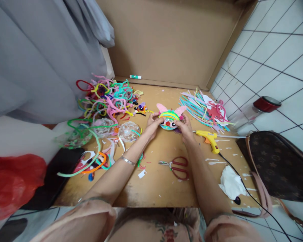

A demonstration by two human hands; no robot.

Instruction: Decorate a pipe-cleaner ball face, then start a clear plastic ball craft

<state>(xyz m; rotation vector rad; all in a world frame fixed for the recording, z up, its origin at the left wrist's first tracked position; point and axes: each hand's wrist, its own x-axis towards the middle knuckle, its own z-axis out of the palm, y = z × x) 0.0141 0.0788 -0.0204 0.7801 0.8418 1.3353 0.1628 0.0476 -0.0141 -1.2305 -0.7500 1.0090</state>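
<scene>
Between my two hands is a round craft animal head (168, 120) with pink ears, a yellow and green striped band, dark eyes and a red nose. My left hand (153, 125) grips its left side, thumb on the front near one eye. On the opposite side my right hand (184, 127) closes around the edge, thumb beside the other eye. The fingers behind the head are mostly hidden. Closer to me lie red-handled scissors (178, 167) on the wooden table (151, 195). Just right of my right hand rests a yellow hot glue gun (209, 139).
Tangled pipe cleaners (111, 97) pile up at the back left, near clear plastic balls (129, 131). More pipe cleaners (194, 107) lie back right. A glue stick (135, 77) sits by the brown board. At right are a jar (255, 111), a brown handbag (280, 164) and crumpled tissue (232, 183).
</scene>
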